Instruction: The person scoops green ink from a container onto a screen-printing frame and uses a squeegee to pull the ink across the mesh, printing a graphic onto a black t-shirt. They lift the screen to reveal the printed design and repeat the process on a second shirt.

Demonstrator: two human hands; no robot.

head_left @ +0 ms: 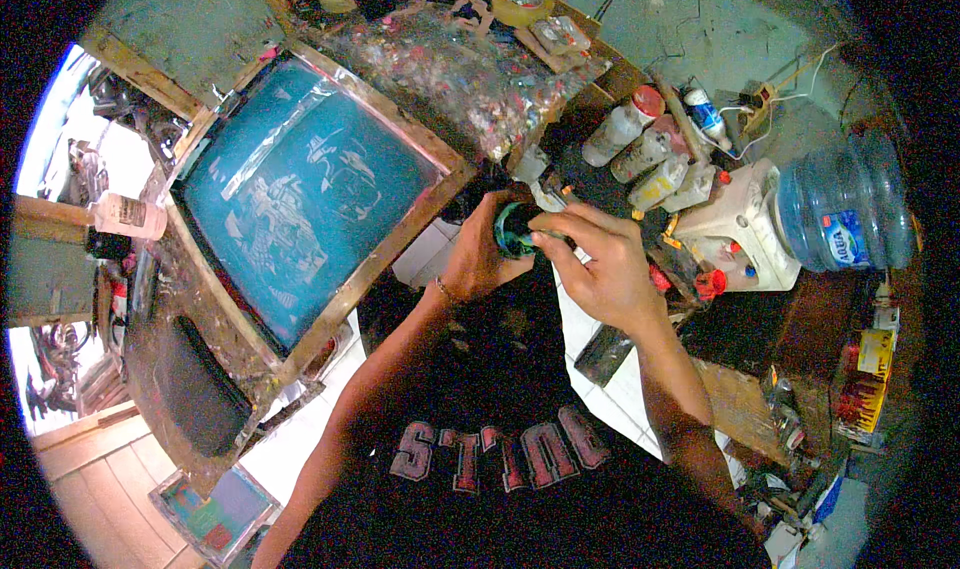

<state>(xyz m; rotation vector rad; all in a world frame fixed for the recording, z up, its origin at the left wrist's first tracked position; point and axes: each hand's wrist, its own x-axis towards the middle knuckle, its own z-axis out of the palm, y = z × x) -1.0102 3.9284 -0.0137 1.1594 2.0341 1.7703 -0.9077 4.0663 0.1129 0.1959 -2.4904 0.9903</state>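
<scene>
Head view: left hand [476, 254] curled round a dark, green-smeared, round-mouthed cup [512, 231]; right hand [612, 259] pinched closed at its mouth, any tool unclear. Stirring appears underway; next move calls for steady support.

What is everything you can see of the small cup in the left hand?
The small cup is round, its open mouth facing up toward the camera. The inside looks dark, with green and teal smears around the rim; its material and contents cannot be told. The left hand wraps around it, hiding most of the wall, and the right hand has its fingers at the mouth's right side. It is right of the blue framed screen.
</scene>
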